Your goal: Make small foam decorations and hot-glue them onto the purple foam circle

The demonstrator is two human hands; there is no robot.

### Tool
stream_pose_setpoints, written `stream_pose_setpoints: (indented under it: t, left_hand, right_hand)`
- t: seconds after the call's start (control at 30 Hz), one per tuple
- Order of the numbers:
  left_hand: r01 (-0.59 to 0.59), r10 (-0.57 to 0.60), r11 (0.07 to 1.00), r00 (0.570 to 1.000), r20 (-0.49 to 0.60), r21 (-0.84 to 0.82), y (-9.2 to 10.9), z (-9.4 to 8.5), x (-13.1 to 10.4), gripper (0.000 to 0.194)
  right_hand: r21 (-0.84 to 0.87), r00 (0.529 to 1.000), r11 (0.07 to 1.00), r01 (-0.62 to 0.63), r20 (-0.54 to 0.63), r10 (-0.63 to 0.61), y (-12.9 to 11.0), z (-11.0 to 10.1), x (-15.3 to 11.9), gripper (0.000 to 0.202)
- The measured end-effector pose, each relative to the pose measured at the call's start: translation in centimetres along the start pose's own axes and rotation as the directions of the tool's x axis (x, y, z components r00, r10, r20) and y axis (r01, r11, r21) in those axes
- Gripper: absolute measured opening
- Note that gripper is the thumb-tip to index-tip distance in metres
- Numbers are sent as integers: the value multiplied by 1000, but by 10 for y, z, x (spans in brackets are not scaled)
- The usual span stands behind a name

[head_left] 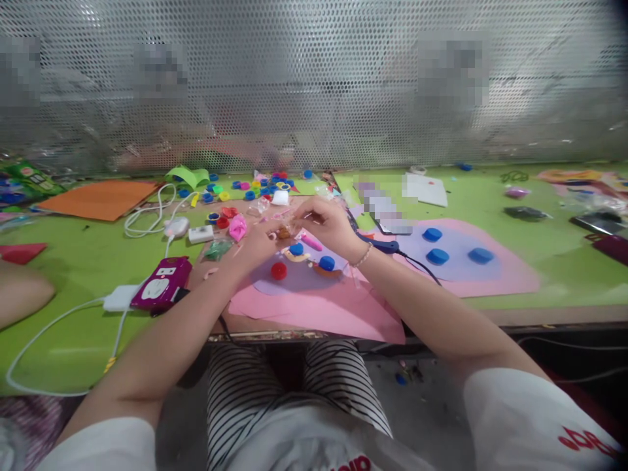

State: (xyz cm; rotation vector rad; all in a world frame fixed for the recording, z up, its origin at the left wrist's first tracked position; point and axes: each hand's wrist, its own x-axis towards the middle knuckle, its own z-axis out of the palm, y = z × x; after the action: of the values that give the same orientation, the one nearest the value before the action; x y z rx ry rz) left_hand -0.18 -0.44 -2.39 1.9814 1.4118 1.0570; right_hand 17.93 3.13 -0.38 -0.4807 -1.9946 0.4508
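My left hand (260, 241) is closed around a small brown lump (283, 233), which looks wrapped in clear plastic. Close beside it, my right hand (330, 221) has its fingers pinched together at the lump's edge; what sits between those fingertips is too small to make out. Just under the hands are a pink pen-like stick (311, 242) and a blue bottle cap (296, 249) on a pale yellow piece. Another blue cap (326, 263) and a red cap (279, 271) lie on a purple and pink paper sheet (314, 307).
Loose coloured caps (250, 195) lie behind the hands. A magenta power strip (161, 284) with white cables is at left, near another person's arm (22, 294). A blue-handled tool (380, 246) with a black cord lies right, beside a second paper sheet (515, 278) bearing three blue caps.
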Motion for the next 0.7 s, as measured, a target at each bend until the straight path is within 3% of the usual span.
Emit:
stream_pose_setpoints:
  t: [0.27,0.43,0.7]
  left_hand:
    - [47,-50,993,998,-23,-111,1,2,1,24]
    - [118,-121,982,993,-14,-148,3,-1,1,24]
    - [111,-108,971,994,29,-211,7,1,-1,25]
  right_hand:
    - [-168,989,980,111,114,-92,-3,-7,2,11]
    - [-151,986,985,86,152,-63,-2,-8,1,8]
    - [-161,992,987,-24,118,43,1,-2,-3,9]
